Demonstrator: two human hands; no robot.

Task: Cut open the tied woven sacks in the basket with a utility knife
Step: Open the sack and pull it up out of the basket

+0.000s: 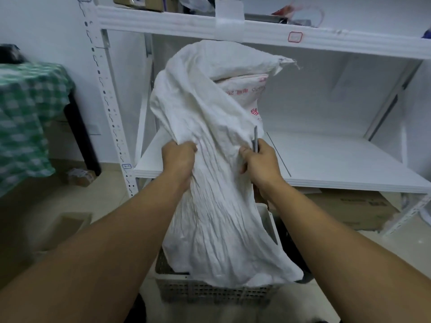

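two bare arms (pixel 100 248) reach out from down low, one on each side of a big white sack (pixel 210 206). the left hand (pixel 179 157) has a fistful of the sack's wrinkled cloth and grips it tight. the right hand (pixel 262 163) is curled round a thin grey knife (pixel 255 138) – the knife points straight up, right beside the sack's edge. i cannot tell if its blade is out.

the sack stands tall with its bottom end down in a grey basket (pixel 210 293) with small holes, which sits on the floor between the arms. the sack's top leans back over the lower board of a white shelf (pixel 338 159), and gapes open up there – a bag (pixel 247 92) with red print shows inside.

under the shelf lies a flat brown box (pixel 354 206). off to the left hangs a green and white checked cloth (pixel 25 117), well apart from the sack.
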